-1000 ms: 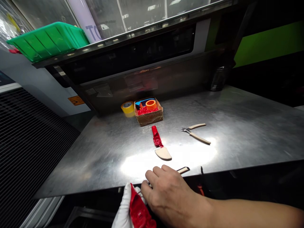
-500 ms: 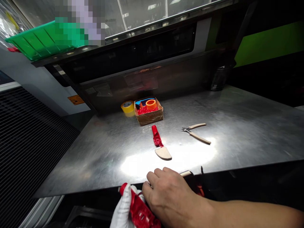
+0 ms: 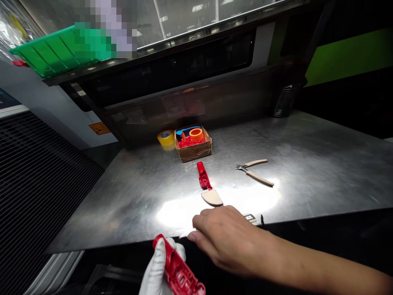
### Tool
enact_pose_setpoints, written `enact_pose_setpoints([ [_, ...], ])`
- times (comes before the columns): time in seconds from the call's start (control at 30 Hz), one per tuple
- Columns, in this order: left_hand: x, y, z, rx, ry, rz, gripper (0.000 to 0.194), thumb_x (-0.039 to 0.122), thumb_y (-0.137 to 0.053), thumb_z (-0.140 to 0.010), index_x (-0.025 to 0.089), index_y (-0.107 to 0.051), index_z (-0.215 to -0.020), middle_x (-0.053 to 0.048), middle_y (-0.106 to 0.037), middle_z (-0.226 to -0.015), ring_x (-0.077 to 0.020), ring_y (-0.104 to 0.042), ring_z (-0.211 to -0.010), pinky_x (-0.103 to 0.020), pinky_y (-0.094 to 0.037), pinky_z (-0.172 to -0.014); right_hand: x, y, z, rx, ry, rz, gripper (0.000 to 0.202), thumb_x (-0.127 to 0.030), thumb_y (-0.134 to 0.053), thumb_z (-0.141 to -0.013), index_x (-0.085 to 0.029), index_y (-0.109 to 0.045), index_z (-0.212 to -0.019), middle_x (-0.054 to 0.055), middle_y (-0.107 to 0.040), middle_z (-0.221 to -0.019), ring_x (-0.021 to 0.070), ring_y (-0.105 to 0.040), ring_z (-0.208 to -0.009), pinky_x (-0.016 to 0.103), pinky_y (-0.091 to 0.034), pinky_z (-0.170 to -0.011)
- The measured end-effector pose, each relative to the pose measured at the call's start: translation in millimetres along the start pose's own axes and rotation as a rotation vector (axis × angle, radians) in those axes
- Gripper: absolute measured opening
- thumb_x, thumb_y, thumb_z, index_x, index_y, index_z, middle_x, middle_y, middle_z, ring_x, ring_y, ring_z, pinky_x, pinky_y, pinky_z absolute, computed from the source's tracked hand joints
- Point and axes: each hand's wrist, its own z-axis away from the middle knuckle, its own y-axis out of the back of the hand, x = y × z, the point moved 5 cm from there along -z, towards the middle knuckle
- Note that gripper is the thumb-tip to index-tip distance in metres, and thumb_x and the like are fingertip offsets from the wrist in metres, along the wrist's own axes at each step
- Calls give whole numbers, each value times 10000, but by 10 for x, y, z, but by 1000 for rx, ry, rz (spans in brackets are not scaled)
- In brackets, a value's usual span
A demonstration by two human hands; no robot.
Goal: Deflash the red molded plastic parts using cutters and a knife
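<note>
Two hands work nearer than the cardboard box (image 3: 196,154): the gloved left hand (image 3: 156,266) clasps a red part (image 3: 181,271), the bare right hand (image 3: 229,238) grips a slim tool (image 3: 249,218), apparently for trimming, which calls next for careful tip placement.

A red moulded plastic shell (image 3: 181,273) is gripped in the white-gloved left hand (image 3: 157,268), in front of the bench's near edge. It is elongated, glossy and held at a slant, its narrow, rounded tubular end turned up and to the left, its broader end down and to the right. Ribs, recesses and a small slot are exposed on the upturned face; part of the narrow end is covered by the glove.

A slim, pale-handled hand tool (image 3: 250,218) is held in the bare right hand (image 3: 229,239), its middle hidden by the fingers. Its light, pointed tip is directed left, near the shell but apart from it, and its dark-marked rear end is seen beyond the knuckles.
</note>
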Motion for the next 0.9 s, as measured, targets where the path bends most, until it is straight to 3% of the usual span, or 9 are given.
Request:
enact_pose_setpoints([
  [0.1, -26, -2, -41, -95, 101, 14, 440, 611, -680, -663, 202, -519, -674, 41, -520, -529, -65, -401, -358, -188, -300, -378, 165, -26, -22, -27, -76, -82, 263, -422, -504, -894, -206, -544, -750, -14, -603, -703, 130, -530, -609, 250, -261, -509],
  [0.23, -51, -26, -34, -137, 190, 103, 437, 605, -695, -652, 204, -526, -685, 54, -501, -534, -54, -378, -359, -186, -256, -383, 439, -68, -135, 22, -211, 25, 106, -280, -498, -894, -196, -558, -870, 17, -609, -849, 147, -567, -709, 252, -321, -579],
  [0.43, -42, -62, 28, -69, 171, 174, 387, 564, -470, -853, 196, -590, -851, 30, -522, -617, -62, -392, -418, -203, -265, -405, 760, -140, -240, 73, -387, 159, 267, -332, -529, -898, -149, -554, -1090, 105, -570, -969, 249, -595, -780, 310, -339, -614],
  [0.57, 2, -112, 35, -117, 114, 218, 403, 535, -436, -882, 164, -593, -888, 14, -491, -623, -70, -375, -440, -214, -260, -419, 792, -174, -252, 65, -387, 161, 271, -339, -584, -867, -179, -559, -1085, 85, -563, -970, 241, -600, -777, 306, -341, -619],
  [0.83, 47, -136, -10, -126, 128, 245, 400, 526, -417, -895, 159, -533, -785, 36, -413, -623, -8, -206, -388, -165, -86, -349, 782, -165, -250, 135, -362, 89, 352, -214, -618, -810, -135, -476, -1122, 95, -558, -973, 236, -575, -828, 291, -338, -640],
  [0.9, 76, -176, -2, -136, 94, 222, 412, 547, -426, -883, 161, -535, -791, 49, -375, -582, -9, -206, -373, -162, -79, -341, 748, -159, -237, 148, -325, 56, 278, -184, -575, -826, -141, -494, -1088, 94, -555, -976, 219, -568, -823, 285, -342, -650],
])
